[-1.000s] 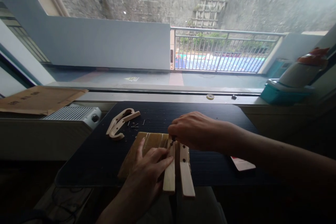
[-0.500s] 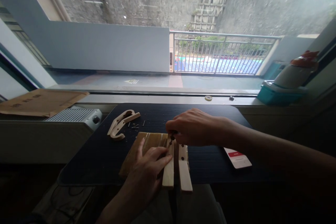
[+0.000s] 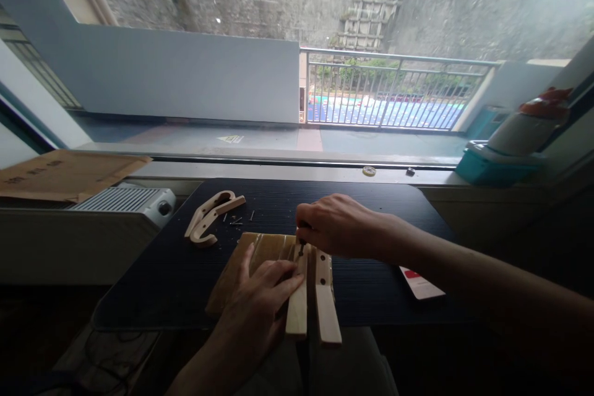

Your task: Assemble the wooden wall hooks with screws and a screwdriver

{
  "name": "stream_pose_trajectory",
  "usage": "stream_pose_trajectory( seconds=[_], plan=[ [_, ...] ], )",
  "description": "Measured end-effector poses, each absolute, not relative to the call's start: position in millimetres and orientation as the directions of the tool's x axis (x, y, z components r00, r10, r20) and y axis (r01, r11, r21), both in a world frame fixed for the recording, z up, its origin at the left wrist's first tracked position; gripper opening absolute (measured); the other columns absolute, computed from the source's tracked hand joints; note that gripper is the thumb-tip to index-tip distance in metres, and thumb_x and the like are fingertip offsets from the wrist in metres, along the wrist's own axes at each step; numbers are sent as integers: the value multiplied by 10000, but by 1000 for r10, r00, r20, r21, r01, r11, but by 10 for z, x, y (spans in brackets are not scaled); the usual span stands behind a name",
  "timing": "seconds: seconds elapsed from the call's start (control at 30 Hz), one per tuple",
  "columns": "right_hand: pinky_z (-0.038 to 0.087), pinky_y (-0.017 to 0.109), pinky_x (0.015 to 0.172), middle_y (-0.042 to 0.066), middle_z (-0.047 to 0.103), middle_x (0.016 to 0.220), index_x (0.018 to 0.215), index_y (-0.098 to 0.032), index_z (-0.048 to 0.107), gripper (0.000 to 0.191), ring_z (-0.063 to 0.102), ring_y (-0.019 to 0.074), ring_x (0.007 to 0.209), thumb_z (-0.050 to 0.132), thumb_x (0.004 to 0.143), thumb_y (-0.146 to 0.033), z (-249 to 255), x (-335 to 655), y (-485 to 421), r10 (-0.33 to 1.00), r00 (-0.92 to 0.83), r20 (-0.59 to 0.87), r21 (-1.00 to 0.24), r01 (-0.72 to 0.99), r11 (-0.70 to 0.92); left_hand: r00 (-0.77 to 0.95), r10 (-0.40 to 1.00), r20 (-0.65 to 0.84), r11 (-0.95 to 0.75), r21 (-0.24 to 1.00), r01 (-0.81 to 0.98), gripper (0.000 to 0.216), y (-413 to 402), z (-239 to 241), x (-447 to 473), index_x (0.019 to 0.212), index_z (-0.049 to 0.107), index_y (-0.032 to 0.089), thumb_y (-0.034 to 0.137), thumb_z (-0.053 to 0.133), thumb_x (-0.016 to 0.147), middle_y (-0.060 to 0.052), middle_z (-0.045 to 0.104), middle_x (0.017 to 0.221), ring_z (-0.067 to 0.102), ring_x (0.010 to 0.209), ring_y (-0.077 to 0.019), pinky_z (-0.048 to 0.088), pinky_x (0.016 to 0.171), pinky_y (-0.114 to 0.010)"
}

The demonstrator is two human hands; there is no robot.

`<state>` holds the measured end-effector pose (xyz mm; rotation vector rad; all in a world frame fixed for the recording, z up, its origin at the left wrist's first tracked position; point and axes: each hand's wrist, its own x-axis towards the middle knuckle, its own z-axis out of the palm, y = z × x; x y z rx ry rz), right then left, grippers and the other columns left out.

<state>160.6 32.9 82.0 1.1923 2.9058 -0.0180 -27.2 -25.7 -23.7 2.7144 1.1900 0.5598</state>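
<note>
My right hand (image 3: 327, 223) is curled in a fist around a screwdriver, its handle hidden in the fingers. The dark tip of the screwdriver (image 3: 302, 244) points down at a hole near the far end of a pale wooden strip (image 3: 297, 306). My left hand (image 3: 262, 297) lies over a wooden board (image 3: 266, 247), fingers spread, with thumb and forefinger pressing the strip onto it. Just right of that strip, a second, bent wooden piece (image 3: 328, 309) with two dark holes rests along the board's right edge. Both pieces overhang the near table edge.
Two curved wooden hooks (image 3: 216, 216) lie at the table's far left, beside several loose screws (image 3: 236, 221). A phone-like white and red card (image 3: 422, 284) sits under my right forearm. On the sill are a tape roll (image 3: 369, 171) and a teal box (image 3: 496, 164).
The right fist has shifted and turned slightly over the strip, the screwdriver tip staying at the hole. The left hand holds its place. The view has tilted a little.
</note>
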Motion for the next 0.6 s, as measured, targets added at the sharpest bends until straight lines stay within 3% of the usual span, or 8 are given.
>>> stream_pose_trajectory(
  seconds=[0.13, 0.27, 0.4, 0.6],
  plan=[
    [291, 251, 494, 42, 646, 722, 938, -149, 600, 279, 532, 129, 570, 373, 912, -309, 832, 1557, 326, 733, -680, 2, 6, 733, 680, 608, 736, 297, -675, 251, 694, 371, -262, -249, -262, 1116, 585, 262, 137, 570, 767, -29, 620, 1109, 572, 1043, -207, -101, 1069, -622],
    [288, 249, 498, 27, 634, 688, 905, -167, 629, 271, 513, 118, 546, 420, 893, -339, 967, 1586, 295, 706, -704, -80, 42, 705, 708, 610, 738, 290, -673, 249, 696, 385, -276, -231, -261, 1126, 577, 269, 125, 561, 769, -23, 616, 1112, 569, 1051, -199, -100, 1069, -623],
    [318, 246, 550, 10, 647, 765, 912, -187, 651, 158, 531, 107, 628, 511, 839, -194, 1094, 1644, 255, 601, -790, -122, -2, 606, 796, 615, 731, 297, -681, 242, 692, 373, -283, -220, -267, 1127, 574, 278, 136, 547, 783, -18, 615, 1107, 574, 1042, -193, -109, 1071, -618],
    [339, 246, 559, 45, 648, 804, 857, -131, 656, 183, 534, 115, 671, 501, 806, -49, 1055, 1656, 266, 527, -833, -170, 6, 534, 845, 633, 715, 297, -697, 229, 680, 392, -257, -231, -281, 1148, 555, 281, 166, 581, 774, -24, 605, 1124, 567, 1047, -194, -138, 1069, -602]
  ],
)
